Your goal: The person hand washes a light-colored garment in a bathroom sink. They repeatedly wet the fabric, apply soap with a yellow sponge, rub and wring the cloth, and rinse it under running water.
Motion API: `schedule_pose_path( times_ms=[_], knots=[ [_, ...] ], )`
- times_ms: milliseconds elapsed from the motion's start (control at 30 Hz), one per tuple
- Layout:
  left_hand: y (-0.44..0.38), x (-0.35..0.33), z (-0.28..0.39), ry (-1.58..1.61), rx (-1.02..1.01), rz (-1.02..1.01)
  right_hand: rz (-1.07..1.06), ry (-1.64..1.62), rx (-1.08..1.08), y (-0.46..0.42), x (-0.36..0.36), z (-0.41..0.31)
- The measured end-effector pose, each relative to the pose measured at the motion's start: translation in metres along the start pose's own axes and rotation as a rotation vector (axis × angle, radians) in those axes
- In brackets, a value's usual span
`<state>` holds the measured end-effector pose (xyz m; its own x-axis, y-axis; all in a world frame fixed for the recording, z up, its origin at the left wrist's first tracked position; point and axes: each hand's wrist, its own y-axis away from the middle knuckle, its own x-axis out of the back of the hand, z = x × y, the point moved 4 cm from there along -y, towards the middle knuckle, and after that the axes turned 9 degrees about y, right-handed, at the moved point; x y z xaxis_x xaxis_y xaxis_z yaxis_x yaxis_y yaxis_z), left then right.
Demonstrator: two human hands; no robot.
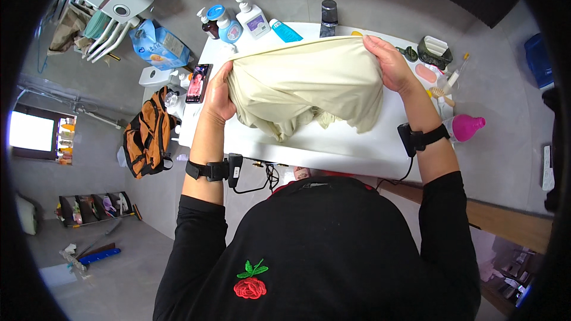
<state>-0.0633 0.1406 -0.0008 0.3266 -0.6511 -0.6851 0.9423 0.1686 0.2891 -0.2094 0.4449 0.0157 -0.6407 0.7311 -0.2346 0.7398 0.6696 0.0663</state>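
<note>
A pale yellow-green cloth garment (303,76) is stretched between my two hands over a white washbasin (321,154). My left hand (221,93) grips its upper left edge, and my right hand (390,62) grips the upper right corner. Between them the top edge runs taut, while the lower part hangs in loose folds into the basin and hides much of it. Behind the fabric stands a dark faucet (329,18). A smartphone (198,83) with a lit screen lies just left of my left hand. Each forearm wears a black strap with a small cabled device.
Pump bottles (253,15) and a blue tube (285,31) stand along the back rim. To the right are a soap box (435,51), a wooden brush (439,93) and a pink-topped bottle (466,128). An orange-black backpack (149,133) is at the left.
</note>
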Motion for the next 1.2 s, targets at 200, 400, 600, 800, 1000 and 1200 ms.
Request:
schedule_pose_path(
  times_ms=[200, 400, 600, 800, 1000, 1200],
  knots=[
    [0.001, -0.008, -0.015, 0.158, 0.044, -0.134, 0.075, 0.056, -0.012, 0.004, 0.003, 0.004],
    [-0.006, -0.007, -0.03, 0.464, 0.197, -0.416, 0.009, 0.912, 0.179, 0.021, -0.023, -0.002],
    [-0.012, 0.003, -0.03, 0.451, 0.212, -0.3, -0.209, 0.915, 0.066, 0.015, -0.012, 0.037],
    [-0.012, -0.016, -0.071, 0.452, 0.133, -0.059, 0.088, -0.445, -0.059, 0.003, -0.05, 0.058],
    [-0.047, 0.005, -0.191, 0.484, -0.048, -0.571, 0.343, 0.974, 0.039, -0.009, -0.109, 0.103],
    [-0.019, -0.048, -0.195, 0.132, 0.317, 0.138, 0.598, 0.738, 0.042, -0.016, -0.046, 0.118]
  ],
)
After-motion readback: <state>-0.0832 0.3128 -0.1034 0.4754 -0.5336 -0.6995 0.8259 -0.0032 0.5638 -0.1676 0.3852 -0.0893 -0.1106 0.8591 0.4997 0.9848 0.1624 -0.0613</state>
